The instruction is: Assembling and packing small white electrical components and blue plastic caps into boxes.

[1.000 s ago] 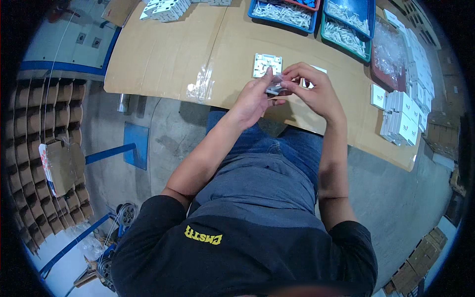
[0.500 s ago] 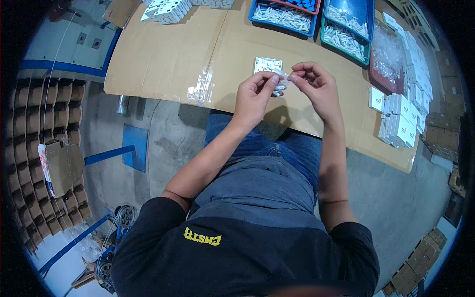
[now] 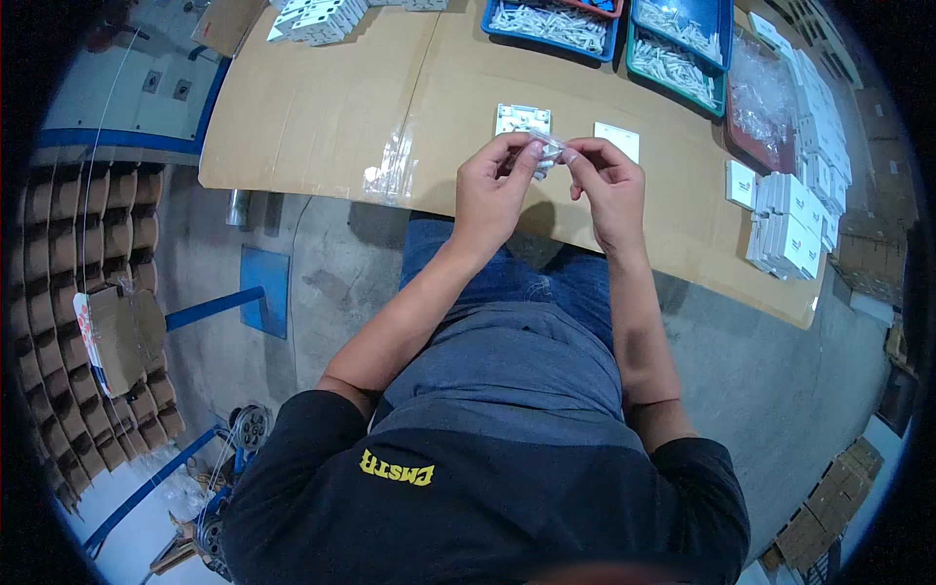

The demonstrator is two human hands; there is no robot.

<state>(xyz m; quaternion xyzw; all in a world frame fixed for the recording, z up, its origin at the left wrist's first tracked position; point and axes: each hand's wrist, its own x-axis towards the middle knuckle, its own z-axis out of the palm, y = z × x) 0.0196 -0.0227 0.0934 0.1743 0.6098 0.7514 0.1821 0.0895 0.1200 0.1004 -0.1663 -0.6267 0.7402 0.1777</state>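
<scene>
Between my two hands is a small clear plastic bag [image 3: 549, 146] with small pale pieces that I cannot make out well. My left hand [image 3: 493, 185] pinches it from the left, thumb against fingers. From the right, my right hand [image 3: 609, 185] pinches its other edge, fingertips close to the left thumb. Just beyond my hands a white plate-like part [image 3: 523, 118] with small holes and fittings lies on the cardboard-covered table [image 3: 322, 127]. A flat white square plate [image 3: 618, 142] rests just beyond my right hand, partly hidden by it.
Blue trays [image 3: 551, 34] and a green tray [image 3: 673, 78] of white plastic pieces stand at the far side. A red tray [image 3: 759, 146] holds clear bags. White square plates [image 3: 785, 229] are stacked at right, and more white parts [image 3: 317, 21] at far left.
My right hand has come left and closer to my left hand, now pinching the bag's edge. The white square plate beyond it has come into sight. The view has shifted slightly.
</scene>
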